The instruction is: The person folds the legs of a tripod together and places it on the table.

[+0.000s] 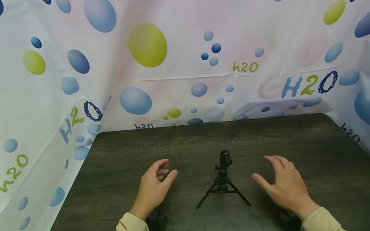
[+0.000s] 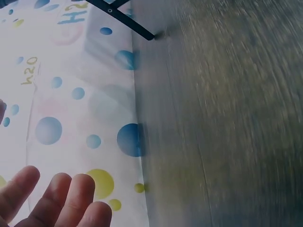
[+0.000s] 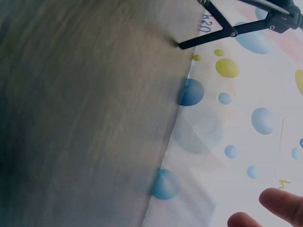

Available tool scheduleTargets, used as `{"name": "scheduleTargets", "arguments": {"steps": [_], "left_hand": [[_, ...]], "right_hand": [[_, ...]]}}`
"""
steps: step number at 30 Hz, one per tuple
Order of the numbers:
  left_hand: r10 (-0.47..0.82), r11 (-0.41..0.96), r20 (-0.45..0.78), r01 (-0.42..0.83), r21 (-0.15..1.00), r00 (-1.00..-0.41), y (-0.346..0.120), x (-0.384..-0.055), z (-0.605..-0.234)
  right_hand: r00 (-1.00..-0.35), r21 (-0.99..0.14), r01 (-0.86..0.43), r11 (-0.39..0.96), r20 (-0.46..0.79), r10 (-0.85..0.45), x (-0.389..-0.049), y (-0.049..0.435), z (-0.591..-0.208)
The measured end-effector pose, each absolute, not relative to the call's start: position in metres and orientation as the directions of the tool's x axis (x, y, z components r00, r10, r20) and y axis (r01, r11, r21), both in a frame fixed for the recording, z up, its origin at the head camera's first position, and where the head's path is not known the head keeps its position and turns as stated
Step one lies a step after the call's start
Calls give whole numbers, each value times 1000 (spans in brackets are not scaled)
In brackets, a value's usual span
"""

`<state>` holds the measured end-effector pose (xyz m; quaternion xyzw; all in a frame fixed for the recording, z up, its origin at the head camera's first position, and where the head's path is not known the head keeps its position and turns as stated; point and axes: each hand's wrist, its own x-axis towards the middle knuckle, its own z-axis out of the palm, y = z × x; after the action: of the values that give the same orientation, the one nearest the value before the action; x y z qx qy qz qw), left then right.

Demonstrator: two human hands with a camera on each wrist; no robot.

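A small black tripod [image 1: 223,180] stands upright on its spread legs on the dark table, between my two hands and touching neither. To its left is my left hand [image 1: 154,188], above the table with fingers loosely bent and nothing held. My right hand [image 1: 283,184] hovers on the other side, thumb and fingers apart, also holding nothing. One tripod leg [image 2: 128,21] shows at the top of the left wrist view, above my left fingers. In the right wrist view, a leg [image 3: 208,38] appears at the top, away from my right fingertips [image 3: 279,203].
The dark wood-grain table [image 1: 182,146] ends at the back against a white curtain [image 1: 179,70] printed with blue and green spots and "H2O". This curtain also rises along the left and right sides. Dark wrist-worn devices [image 1: 156,221] sit under both wrists.
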<state>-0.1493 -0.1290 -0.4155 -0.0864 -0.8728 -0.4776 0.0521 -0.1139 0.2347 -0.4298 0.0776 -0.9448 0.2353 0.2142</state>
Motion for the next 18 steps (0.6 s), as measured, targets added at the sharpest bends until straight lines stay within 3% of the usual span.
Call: {"name": "scheduleTargets", "arguments": {"steps": [10, 18], "left_hand": [[111, 403, 149, 181, 897, -983, -121, -143, -414], [164, 375, 136, 189, 908, -977, -113, -137, -418]], "right_hand": [[-946, -560, -234, 795, 321, -52, -111, 223, -422], [-907, -578, -336, 743, 410, -92, -113, 210, -417]]}}
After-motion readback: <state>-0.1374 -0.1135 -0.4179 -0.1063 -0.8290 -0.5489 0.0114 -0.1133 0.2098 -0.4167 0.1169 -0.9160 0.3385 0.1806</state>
